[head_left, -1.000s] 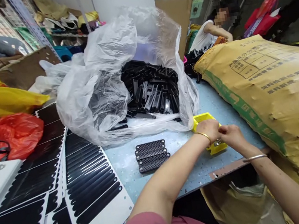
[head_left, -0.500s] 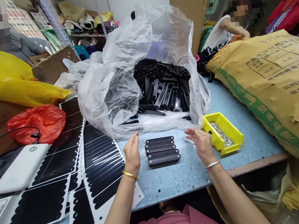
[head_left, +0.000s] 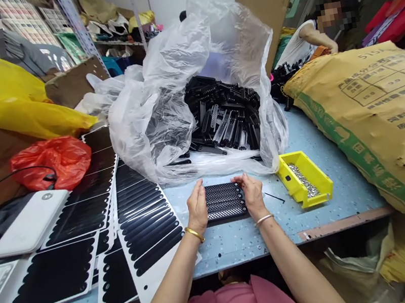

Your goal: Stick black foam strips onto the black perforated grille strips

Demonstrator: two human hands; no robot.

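Observation:
Several black perforated strips [head_left: 224, 200] lie side by side in a row on the blue table [head_left: 247, 236]. My left hand [head_left: 197, 207] presses against the row's left end and my right hand [head_left: 251, 195] against its right end, fingers closed on the ends. A yellow bin [head_left: 306, 185] holding small metal pieces sits just right of my right hand. Behind the row, a clear plastic bag [head_left: 164, 106] lies open with a heap of black plastic parts [head_left: 226, 117] inside.
White sheets with black adhesive strips [head_left: 137, 223] cover the table's left side, beside a white device [head_left: 29, 222] and a red bag [head_left: 52, 162]. A big yellow sack [head_left: 382, 118] fills the right. Another person [head_left: 308, 40] works at the back right.
Both hands left the yellow bin, swung left with fingers spread, and have now closed in on the two ends of the strip row. The view shifted leftward.

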